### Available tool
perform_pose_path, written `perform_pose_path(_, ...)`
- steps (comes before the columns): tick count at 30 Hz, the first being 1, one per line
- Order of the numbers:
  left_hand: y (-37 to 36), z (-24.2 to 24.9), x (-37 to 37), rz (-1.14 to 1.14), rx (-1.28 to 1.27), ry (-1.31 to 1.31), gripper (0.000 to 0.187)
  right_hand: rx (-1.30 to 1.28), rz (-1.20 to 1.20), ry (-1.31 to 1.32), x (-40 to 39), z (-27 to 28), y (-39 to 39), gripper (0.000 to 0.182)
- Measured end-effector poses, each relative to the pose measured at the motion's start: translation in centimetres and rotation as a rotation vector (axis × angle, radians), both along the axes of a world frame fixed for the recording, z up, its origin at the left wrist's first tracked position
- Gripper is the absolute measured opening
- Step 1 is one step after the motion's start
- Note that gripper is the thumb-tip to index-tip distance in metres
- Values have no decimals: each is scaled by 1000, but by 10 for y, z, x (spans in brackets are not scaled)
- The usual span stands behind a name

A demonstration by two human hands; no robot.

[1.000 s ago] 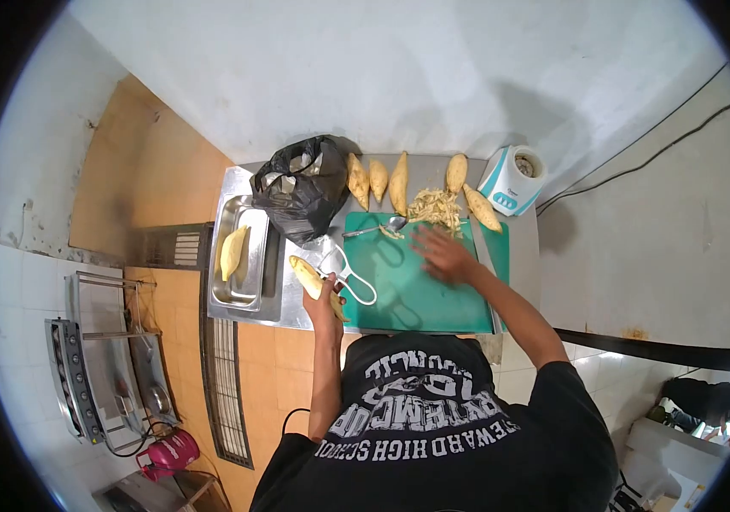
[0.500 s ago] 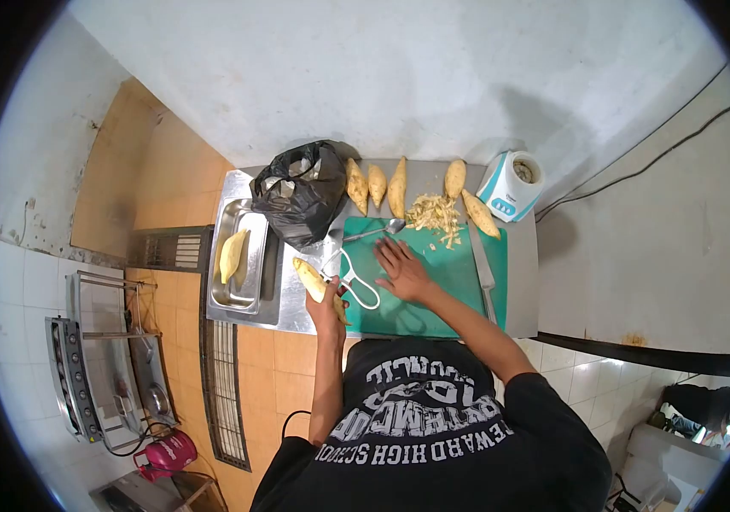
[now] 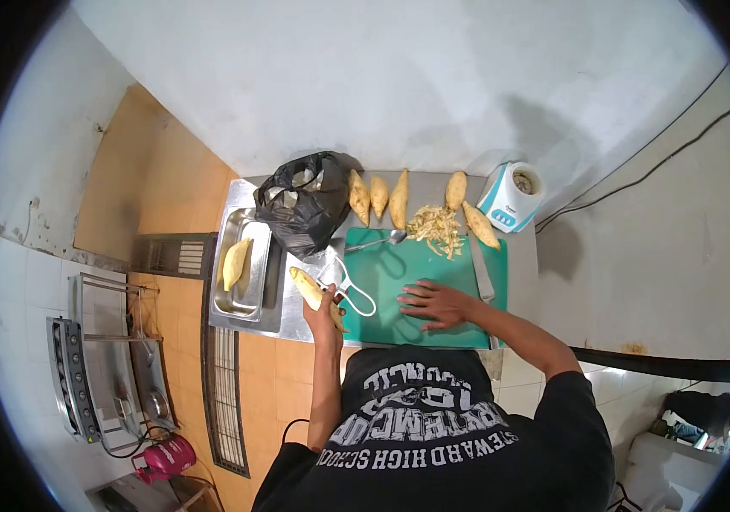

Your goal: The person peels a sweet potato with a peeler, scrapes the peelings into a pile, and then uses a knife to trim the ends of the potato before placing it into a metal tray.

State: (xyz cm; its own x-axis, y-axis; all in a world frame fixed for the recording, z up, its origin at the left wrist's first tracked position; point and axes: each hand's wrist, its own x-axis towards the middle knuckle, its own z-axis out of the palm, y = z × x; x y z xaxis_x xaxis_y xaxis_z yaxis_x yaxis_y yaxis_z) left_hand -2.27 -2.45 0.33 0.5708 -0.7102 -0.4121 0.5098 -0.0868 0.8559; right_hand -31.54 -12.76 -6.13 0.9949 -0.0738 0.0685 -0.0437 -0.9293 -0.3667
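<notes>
My left hand [image 3: 325, 318] is wrapped round a partly peeled sweet potato [image 3: 305, 286] at the left edge of the green cutting board [image 3: 373, 294]. A white-handled peeler [image 3: 356, 294] is at this same hand, its loop reaching over the board. My right hand [image 3: 440, 305] lies on the board, fingers spread and holding nothing. Peelings [image 3: 435, 229] are heaped at the board's back edge. A knife [image 3: 482, 271] rests along the right side, and a spoon [image 3: 395, 237] lies at the back left.
A black plastic bag [image 3: 303, 205] stands behind on the left, beside a metal tray [image 3: 255, 264] with a peeled sweet potato [image 3: 234, 263]. Several unpeeled ones [image 3: 398, 200] line the back. A white and blue blender base [image 3: 510, 198] sits at back right.
My right hand has moved right and toward my body across the board. My left hand still holds the sweet potato, and the whole view has shifted slightly.
</notes>
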Motion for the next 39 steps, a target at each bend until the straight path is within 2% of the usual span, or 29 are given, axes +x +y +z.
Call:
perform_pose_path(2,2,7,-7,-14,-4,-21,34,-15,36,-41,-5,-5,-24,65)
perform_pose_path(4,6,4,-11,-14,12,-33,34,-111,-305,108,0,5,-46,65)
perform_pose_path(5,6,2,-12,-21,17,-51,34,-107,-294,106,4,9,-49,65)
perform_pose_path(7,4,1,-14,-43,6,-74,35,-85,-626,-149,13,20,-53,66)
perform_pose_path(8,0,1,-17,-37,0,-76,35,-90,-620,-153,18,24,-47,66)
perform_pose_path(10,-5,4,-25,-116,49,-179,36,351,-759,-329,38,41,-6,77)
perform_pose_path(11,-9,3,-29,-154,53,-196,38,351,-756,-328,46,56,14,77)
perform_pose_path(13,-20,3,-40,-224,49,-263,37,836,-751,-218,63,86,46,93)
perform_pose_path(16,-32,7,-60,-334,-16,-413,32,765,-898,-279,73,94,57,99)
perform_pose_path(18,-37,14,-74,-420,-51,-482,33,790,-983,-346,71,85,55,96)
perform_pose_path(19,-39,13,-81,-445,-53,-484,33,671,-1039,-330,69,78,55,93)
perform_pose_path(20,-43,13,-87,-458,-123,-600,34,551,-1092,-312,66,71,54,90)
perform_pose_path(21,-47,15,-92,-469,-195,-715,34,551,-1113,-321,63,70,53,90)
perform_pose_path(22,-50,17,-96,-490,-201,-716,34,562,-1122,-361,60,69,53,85)
perform_pose_path(24,-54,22,-102,-599,-167,-631,36,568,-1145,-407,53,66,51,81)
perform_pose_path(25,-55,23,-102,-653,-148,-522,34,505,-1180,-530,50,64,49,75)
perform_pose_path(26,-57,26,-100,-659,-155,-526,34,435,-1207,-654,47,62,44,69)
perform_pose_path(27,-59,30,-96,-711,-68,-400,34,430,-1209,-663,45,61,40,69)
perform_pose_path(28,-60,32,-93,-758,24,-270,35,510,-1216,-755,43,60,37,62)
perform_pose_path(29,-61,29,-89,-759,24,-270,35,594,-1218,-844,41,57,35,56)
perform_pose_path(31,-57,18,-84,-691,-185,231,41,622,-1157,-809,37,83,35,51)
perform_pose_path(33,-54,17,-85,-701,-158,156,43,655,-1088,-779,40,102,34,48)
perform_pose_path(39,-52,21,-85,-834,-215,-97,51,461,-1153,-620,56,130,29,42)
